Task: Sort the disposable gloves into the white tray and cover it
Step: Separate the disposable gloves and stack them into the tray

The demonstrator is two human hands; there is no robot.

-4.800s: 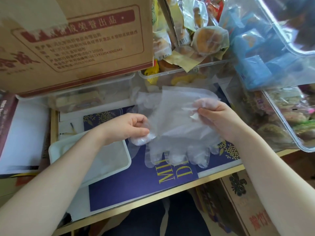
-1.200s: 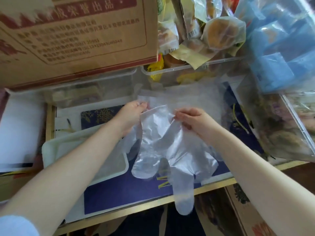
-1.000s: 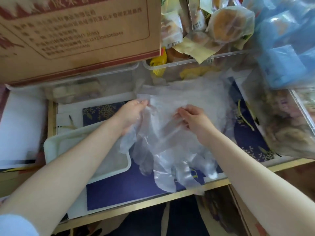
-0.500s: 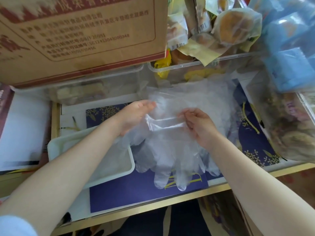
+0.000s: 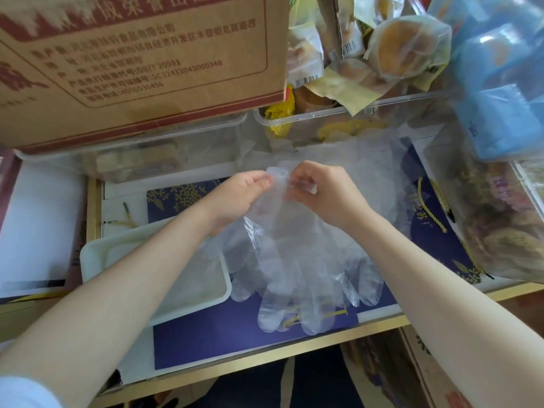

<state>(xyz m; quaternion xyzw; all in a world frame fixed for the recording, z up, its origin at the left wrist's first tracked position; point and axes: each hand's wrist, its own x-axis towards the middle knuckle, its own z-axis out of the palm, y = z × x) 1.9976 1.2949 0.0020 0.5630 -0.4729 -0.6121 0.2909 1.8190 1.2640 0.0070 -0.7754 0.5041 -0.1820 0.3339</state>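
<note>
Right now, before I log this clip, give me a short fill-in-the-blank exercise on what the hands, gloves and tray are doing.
1. Both hands, the left hand and the right hand, pinch the cuff of the clear gloves, whose fingers point toward the ____ edge of the table.
2. The white tray lies under the person's ____ forearm.
3. The gloves hang to the ____ of the tray.
4. The cardboard box rests on a clear plastic ____.

Missing words: near; left; right; bin
</note>
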